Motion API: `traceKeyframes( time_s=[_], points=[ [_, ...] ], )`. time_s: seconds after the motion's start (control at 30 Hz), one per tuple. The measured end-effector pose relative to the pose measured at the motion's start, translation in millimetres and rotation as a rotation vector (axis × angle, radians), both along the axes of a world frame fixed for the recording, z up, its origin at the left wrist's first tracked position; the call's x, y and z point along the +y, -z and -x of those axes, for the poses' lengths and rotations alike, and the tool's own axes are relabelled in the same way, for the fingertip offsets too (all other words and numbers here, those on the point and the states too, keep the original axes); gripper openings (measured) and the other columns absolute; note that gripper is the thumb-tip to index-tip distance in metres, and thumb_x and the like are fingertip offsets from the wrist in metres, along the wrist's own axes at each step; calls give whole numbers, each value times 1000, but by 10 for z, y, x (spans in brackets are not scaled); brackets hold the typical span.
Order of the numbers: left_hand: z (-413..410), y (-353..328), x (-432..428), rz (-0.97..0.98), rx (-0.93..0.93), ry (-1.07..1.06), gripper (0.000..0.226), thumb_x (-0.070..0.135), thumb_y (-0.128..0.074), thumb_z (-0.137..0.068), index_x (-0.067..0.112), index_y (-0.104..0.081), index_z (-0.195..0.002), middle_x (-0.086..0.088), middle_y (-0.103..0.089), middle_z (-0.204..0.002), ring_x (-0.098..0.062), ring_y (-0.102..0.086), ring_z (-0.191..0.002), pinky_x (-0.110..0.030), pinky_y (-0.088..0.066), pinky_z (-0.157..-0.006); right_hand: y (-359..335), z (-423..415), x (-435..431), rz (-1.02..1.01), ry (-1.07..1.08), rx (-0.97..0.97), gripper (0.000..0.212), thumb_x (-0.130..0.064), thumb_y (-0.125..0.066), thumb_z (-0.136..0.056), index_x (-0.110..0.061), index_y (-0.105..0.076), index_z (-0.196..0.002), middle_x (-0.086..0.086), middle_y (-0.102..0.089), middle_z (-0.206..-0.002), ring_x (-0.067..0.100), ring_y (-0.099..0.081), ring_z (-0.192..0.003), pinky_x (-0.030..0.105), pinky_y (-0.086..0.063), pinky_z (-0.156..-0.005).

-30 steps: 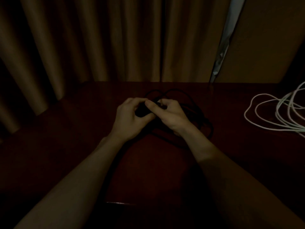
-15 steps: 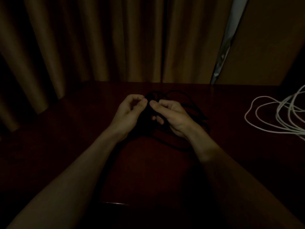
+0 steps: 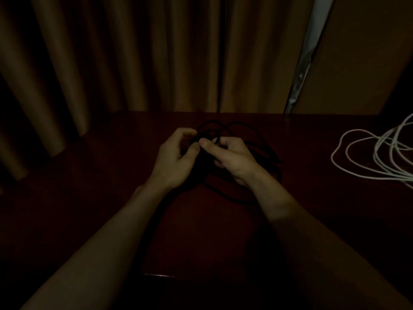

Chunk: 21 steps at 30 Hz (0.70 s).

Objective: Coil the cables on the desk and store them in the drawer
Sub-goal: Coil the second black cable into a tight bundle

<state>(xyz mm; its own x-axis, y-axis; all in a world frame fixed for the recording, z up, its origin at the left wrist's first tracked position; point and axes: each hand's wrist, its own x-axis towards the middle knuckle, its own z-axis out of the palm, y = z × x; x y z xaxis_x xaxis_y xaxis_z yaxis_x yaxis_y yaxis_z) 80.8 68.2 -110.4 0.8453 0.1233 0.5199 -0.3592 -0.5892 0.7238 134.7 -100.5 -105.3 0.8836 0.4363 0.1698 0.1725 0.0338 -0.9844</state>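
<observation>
Dimly lit, the left hand [image 3: 173,156] and right hand [image 3: 232,156] meet at frame centre, fingers curled around strands of a black cable [image 3: 250,139] whose loops lie on the dark wooden desk [image 3: 89,175]. At the right edge sits a loosely looped white cable [image 3: 366,157], well apart.

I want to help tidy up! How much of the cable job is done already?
Nothing looks put away yet. Both hands, left hand and right hand, are working on the black cable, which lies in loose loops on the desk. The white cable sprawls uncoiled at the right, untouched. It is too dark to make out a drawer.
</observation>
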Motion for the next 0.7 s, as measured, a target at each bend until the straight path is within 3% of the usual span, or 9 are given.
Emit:
traceKeyframes(
  time_s=[0.07, 0.17, 0.27, 0.37, 0.5, 0.6, 0.7],
  points=[
    [5, 12, -17, -65, -4, 9, 43, 31, -74, -94, 23, -58, -133, 18, -62, -119, 8, -59, -108, -16, -50, -93, 9, 2, 22, 17, 37, -10, 50, -35, -75, -94, 12, -66, -106, 20, -72, -91, 22, -65, -78, 24, -53, -63],
    [-4, 38, -34, -121, -52, -22, 57, 37, -86, -82, 20, -61, -131, 29, -58, -108, 20, -57, -99, -2, -45, -82, 18, 3, 53, 57, 71, -39, 53, -37, -77, -92, 13, -66, -106, 31, -70, -108, 23, -67, -82, 31, -55, -72],
    [-30, 30, 4, -117, -92, -30, 54, 37, -83, -84, 17, -64, -129, 30, -60, -105, 21, -58, -97, -2, -46, -80, 3, 24, 73, 92, 102, -76, 53, -39, -79, -90, 11, -68, -103, 21, -72, -86, 14, -64, -66, 26, -52, -60],
    [-49, 30, 12, -84, -45, -21, 50, 39, -81, -87, 22, -63, -130, 25, -63, -111, 17, -59, -103, -4, -46, -82, -10, 38, 90, 104, 146, -148, 55, -42, -79, -89, 11, -67, -97, 13, -68, -79, 13, -61, -62, 26, -49, -55],
    [-63, 7, 15, 191, 52, 29, 30, 29, -78, -92, 20, -68, -119, 12, -71, -112, 6, -67, -102, -11, -52, -82, -35, 40, 29, 141, 78, -205, 50, -44, -70, -95, 5, -71, -93, 11, -67, -79, 19, -63, -69, 35, -49, -66],
    [-48, -55, 83, 445, 160, 70, 16, 27, -73, -96, 17, -75, -108, -1, -77, -106, -15, -75, -99, -29, -57, -82, -37, 49, -12, 157, 19, -245, 25, -33, -68, -99, -10, -77, -101, 10, -78, -101, 23, -74, -95, 35, -58, -88],
    [-8, -116, 94, 621, 281, 198, 20, 26, -66, -100, 9, -75, -96, -9, -77, -94, -24, -75, -89, -35, -58, -79, -21, 27, -6, 140, 14, -257, 23, -28, -69, -98, -6, -73, -104, 11, -77, -98, 27, -74, -95, 43, -56, -94]
  ],
)
